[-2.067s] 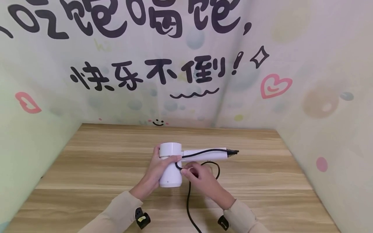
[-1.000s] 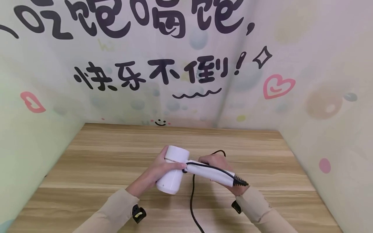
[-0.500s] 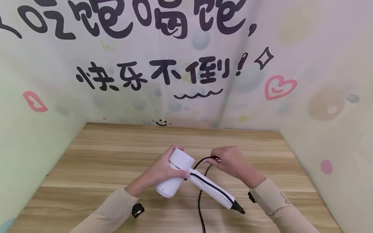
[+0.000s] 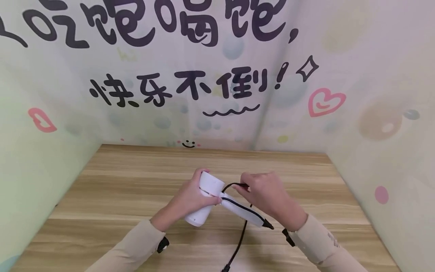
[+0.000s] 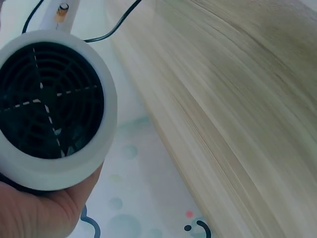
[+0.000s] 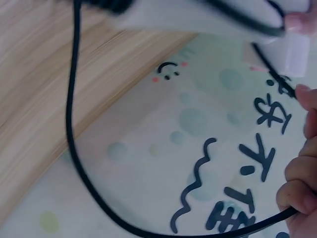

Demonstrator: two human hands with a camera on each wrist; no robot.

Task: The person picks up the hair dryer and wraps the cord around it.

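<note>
A white hair dryer (image 4: 211, 184) is in my left hand (image 4: 186, 195), which grips its barrel with the thumb lying at the handle joint. Its handle (image 4: 234, 209) slants down to the right, with the black cord (image 4: 251, 211) doubled back along it. The left thumb presses that cord near the joint. Just behind the handle, my right hand (image 4: 268, 190) pinches the cord between thumb and fingers. In the left wrist view the dryer's round dark grille (image 5: 49, 99) faces the camera. From the right hand, a loop of cord (image 6: 73, 124) hangs in the right wrist view.
The loose cord runs down over the wood-grain table (image 4: 136, 166) to a dark end piece (image 4: 225, 268) at the bottom edge. Printed walls (image 4: 163, 124) with lettering and hearts enclose the table at the back and sides.
The dryer's handle has swung from level to slanting toward me. My right hand went around behind the handle with the cord and came out on the right. The cord's end has come into view.
</note>
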